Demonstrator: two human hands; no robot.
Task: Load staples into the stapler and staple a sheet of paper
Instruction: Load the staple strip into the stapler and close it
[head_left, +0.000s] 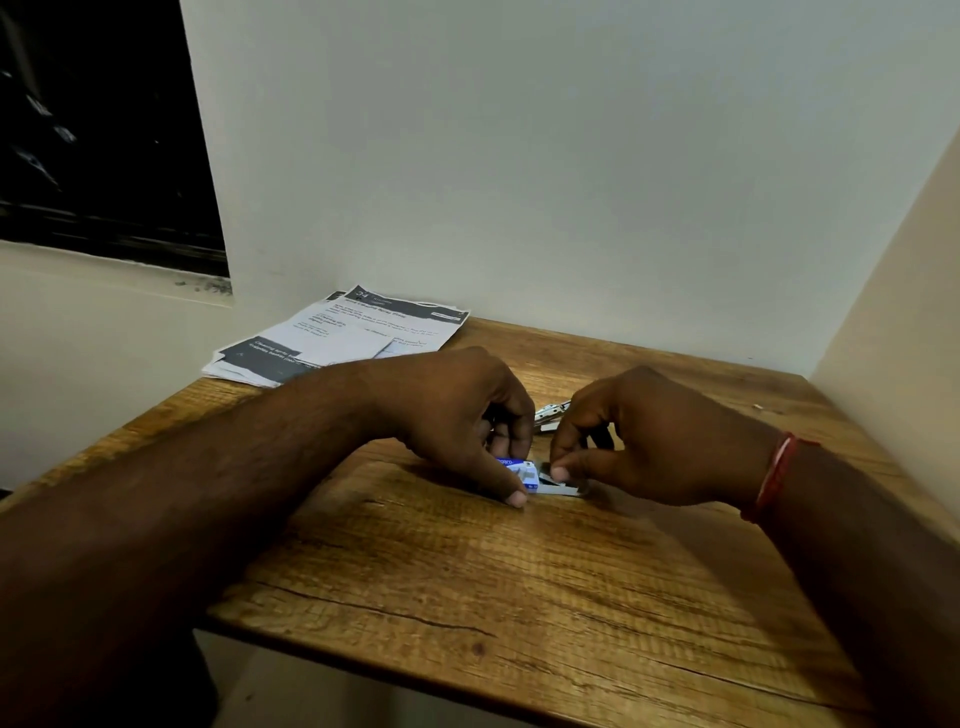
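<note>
Left hand grips the staple box; right hand pinches what looks like its grey tray

Left hand and right hand pinch staple box.

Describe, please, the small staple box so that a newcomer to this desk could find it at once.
Start at the wooden table in the corner, with printed papers at its far left. At its middle, the left hand and the right hand hold the staple box. It is the only blue-and-white thing, tiny beside the papers and unlike the shiny metal piece behind the hands.
</note>
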